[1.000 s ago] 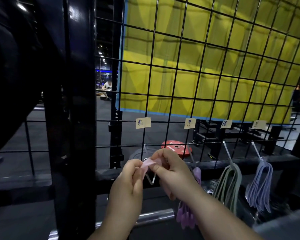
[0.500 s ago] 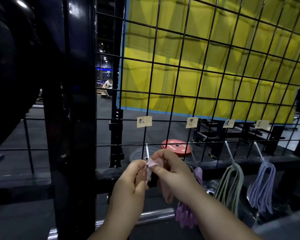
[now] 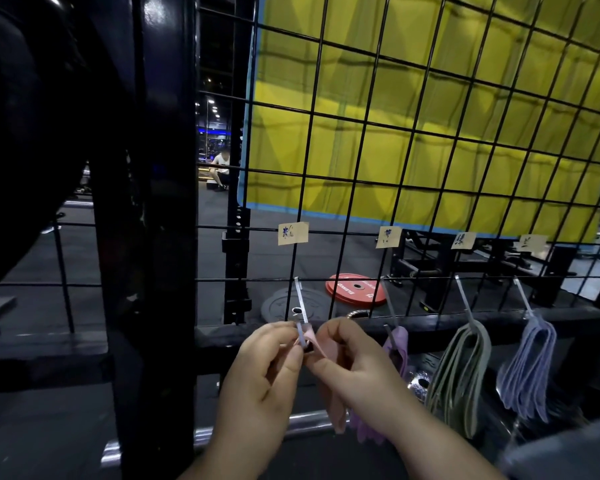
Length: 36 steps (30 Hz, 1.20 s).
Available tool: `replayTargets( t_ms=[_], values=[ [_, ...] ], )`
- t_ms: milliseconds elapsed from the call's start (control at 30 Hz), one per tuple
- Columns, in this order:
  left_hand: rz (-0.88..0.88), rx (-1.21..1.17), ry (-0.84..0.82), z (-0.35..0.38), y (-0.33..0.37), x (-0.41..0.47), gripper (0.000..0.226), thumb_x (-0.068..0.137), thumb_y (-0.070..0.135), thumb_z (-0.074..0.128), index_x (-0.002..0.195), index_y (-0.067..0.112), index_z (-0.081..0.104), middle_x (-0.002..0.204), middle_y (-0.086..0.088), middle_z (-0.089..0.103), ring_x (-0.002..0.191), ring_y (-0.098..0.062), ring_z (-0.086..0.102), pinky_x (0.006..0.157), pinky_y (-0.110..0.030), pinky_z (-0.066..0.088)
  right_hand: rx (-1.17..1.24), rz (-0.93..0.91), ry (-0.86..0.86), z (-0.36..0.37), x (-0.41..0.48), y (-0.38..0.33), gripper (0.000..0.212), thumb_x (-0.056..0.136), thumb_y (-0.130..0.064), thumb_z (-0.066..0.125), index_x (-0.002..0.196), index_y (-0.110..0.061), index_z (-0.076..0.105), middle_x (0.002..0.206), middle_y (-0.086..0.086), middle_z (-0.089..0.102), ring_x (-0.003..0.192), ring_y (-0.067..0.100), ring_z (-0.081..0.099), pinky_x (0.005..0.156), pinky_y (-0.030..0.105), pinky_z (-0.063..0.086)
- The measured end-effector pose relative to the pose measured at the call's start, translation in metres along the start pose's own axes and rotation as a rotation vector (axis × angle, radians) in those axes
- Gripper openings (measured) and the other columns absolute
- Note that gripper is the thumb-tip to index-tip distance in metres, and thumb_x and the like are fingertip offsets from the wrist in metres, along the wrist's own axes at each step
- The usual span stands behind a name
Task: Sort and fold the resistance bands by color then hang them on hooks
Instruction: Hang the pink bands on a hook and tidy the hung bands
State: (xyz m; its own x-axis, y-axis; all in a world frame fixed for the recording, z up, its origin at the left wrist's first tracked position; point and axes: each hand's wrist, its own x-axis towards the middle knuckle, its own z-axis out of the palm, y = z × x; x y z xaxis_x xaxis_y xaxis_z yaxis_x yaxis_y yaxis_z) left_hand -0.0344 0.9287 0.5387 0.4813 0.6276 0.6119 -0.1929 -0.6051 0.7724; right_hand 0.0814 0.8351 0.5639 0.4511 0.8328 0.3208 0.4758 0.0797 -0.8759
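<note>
A folded pink band is pinched between my left hand and my right hand, its top fold pressed against the tip of the leftmost metal hook on the wire grid. The rest of the pink band hangs down behind my right wrist. Purple bands hang on the second hook, partly hidden by my right hand. Green bands and lavender-blue bands hang on the two hooks further right. Paper labels sit above each hook.
A thick black upright post stands just left of the hooks. Behind the black wire grid lie a red weight plate, a grey plate and a yellow mat. A chrome bar runs below my hands. A person sits far back.
Both hands shifted slightly down and together, and the pink band's fold now sits over the leftmost hook's tip instead of just beside it.
</note>
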Motion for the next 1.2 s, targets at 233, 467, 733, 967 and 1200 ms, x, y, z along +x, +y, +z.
replayTargets(
  t_ms=[233, 467, 733, 967, 1200],
  values=[
    [0.021, 0.253, 0.039, -0.001, -0.001, -0.003, 0.032, 0.079, 0.052, 0.047, 0.107, 0.046, 0.063, 0.102, 0.029, 0.061, 0.108, -0.003, 0.051, 0.085, -0.029, 0.045, -0.011, 0.017, -0.042, -0.003, -0.008, 0.006, 0.021, 0.069, -0.036, 0.070, 0.073, -0.030, 0.051, 0.061, -0.018, 0.051, 0.059, -0.002, 0.045, 0.059, 0.014, 0.039],
    [-0.170, -0.149, -0.017, 0.001, 0.011, 0.002, 0.031, 0.090, 0.019, 0.063, 0.098, 0.048, 0.066, 0.103, 0.019, 0.069, 0.096, -0.003, 0.065, 0.083, -0.024, 0.051, 0.244, 0.136, -0.007, -0.002, -0.013, 0.009, 0.033, 0.091, -0.044, 0.059, 0.089, -0.011, 0.059, 0.065, -0.005, 0.051, 0.057, 0.007, 0.046, 0.053, 0.017, 0.037],
    [-0.353, -0.435, 0.004, 0.004, 0.015, -0.001, 0.020, 0.093, 0.005, 0.053, 0.097, 0.017, 0.069, 0.090, 0.003, 0.073, 0.083, -0.008, 0.069, 0.067, -0.016, 0.053, 0.237, 0.207, 0.010, 0.005, -0.008, 0.025, 0.021, 0.082, -0.046, 0.065, 0.094, -0.028, 0.068, 0.093, 0.005, 0.071, 0.089, 0.025, 0.068, 0.080, 0.044, 0.054],
    [-0.331, -0.455, -0.007, 0.008, 0.014, -0.004, 0.030, 0.093, 0.009, 0.054, 0.090, 0.033, 0.071, 0.093, 0.004, 0.073, 0.087, -0.010, 0.069, 0.072, -0.022, 0.052, 0.189, 0.209, 0.022, 0.012, -0.011, 0.026, 0.025, 0.095, -0.034, 0.055, 0.072, -0.029, 0.064, 0.071, -0.009, 0.062, 0.071, 0.009, 0.057, 0.071, 0.029, 0.047],
    [-0.311, -0.503, 0.022, 0.012, 0.019, -0.008, 0.017, 0.090, 0.002, 0.058, 0.099, 0.015, 0.066, 0.083, 0.001, 0.074, 0.077, -0.007, 0.070, 0.061, -0.013, 0.051, 0.199, 0.206, 0.055, 0.012, -0.015, 0.032, 0.024, 0.092, -0.042, 0.055, 0.092, -0.019, 0.058, 0.082, 0.009, 0.063, 0.073, 0.025, 0.059, 0.068, 0.037, 0.048]
  ],
)
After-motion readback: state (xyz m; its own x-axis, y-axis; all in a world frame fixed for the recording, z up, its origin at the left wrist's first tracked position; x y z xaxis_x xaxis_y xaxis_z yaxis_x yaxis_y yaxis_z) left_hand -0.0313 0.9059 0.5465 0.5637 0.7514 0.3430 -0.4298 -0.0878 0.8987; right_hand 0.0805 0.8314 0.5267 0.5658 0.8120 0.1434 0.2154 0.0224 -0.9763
